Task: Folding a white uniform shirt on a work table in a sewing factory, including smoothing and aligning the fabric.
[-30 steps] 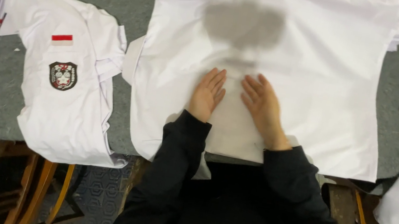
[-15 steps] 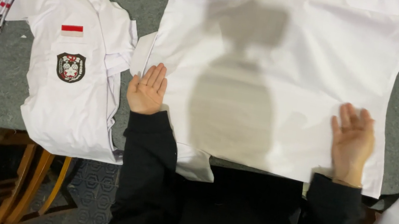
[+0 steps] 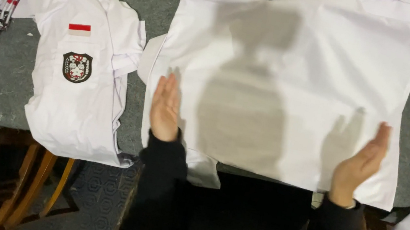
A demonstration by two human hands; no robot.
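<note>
the white shirt [image 3: 300,87] lies flat and smooth, not folded yet. the left hand [image 3: 165,108] at 9 o'clock and the right hand [image 3: 360,162] at 3 o'clock rest open on it.

A: L hand?
B: Bare left hand [image 3: 165,108] lies flat, palm down, fingers straight and together, pointing away from the body. Black sleeve to the wrist.
A: R?
B: Bare right hand [image 3: 360,162] is open too, tilted on its edge, fingers extended, thumb side up. Both well apart, forearms roughly parallel.
</note>
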